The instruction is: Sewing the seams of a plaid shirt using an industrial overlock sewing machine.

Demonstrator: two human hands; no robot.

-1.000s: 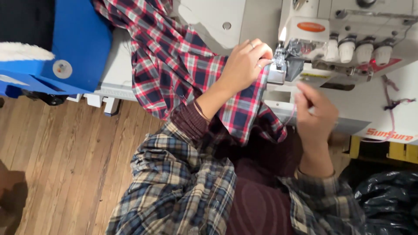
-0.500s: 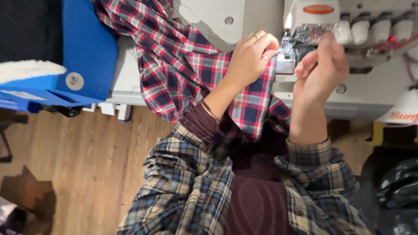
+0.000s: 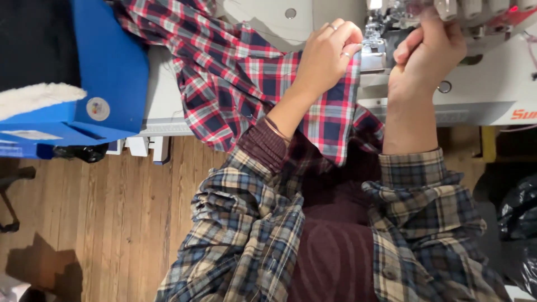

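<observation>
A red, blue and white plaid cloth (image 3: 235,84) lies over the white sewing machine table (image 3: 162,100) and hangs off its front edge. My left hand (image 3: 327,53) rests curled on the cloth's edge just left of the machine's needle area (image 3: 386,33), pinching the fabric. My right hand (image 3: 428,53) is raised at the machine head (image 3: 481,14), fingers bent around a small part by the presser foot; what it grips is hidden. Both forearms wear plaid flannel sleeves.
A blue bin (image 3: 106,72) holding dark and white fleecy fabric sits at the left on the table. Wooden floor (image 3: 112,212) lies below. Black plastic bags (image 3: 520,212) stand at the right. My lap in dark maroon cloth (image 3: 335,251) fills the bottom centre.
My right hand rose from below the machine bed up to the needle area and stays there. My left hand kept its place on the cloth. The view shifted down and closer.
</observation>
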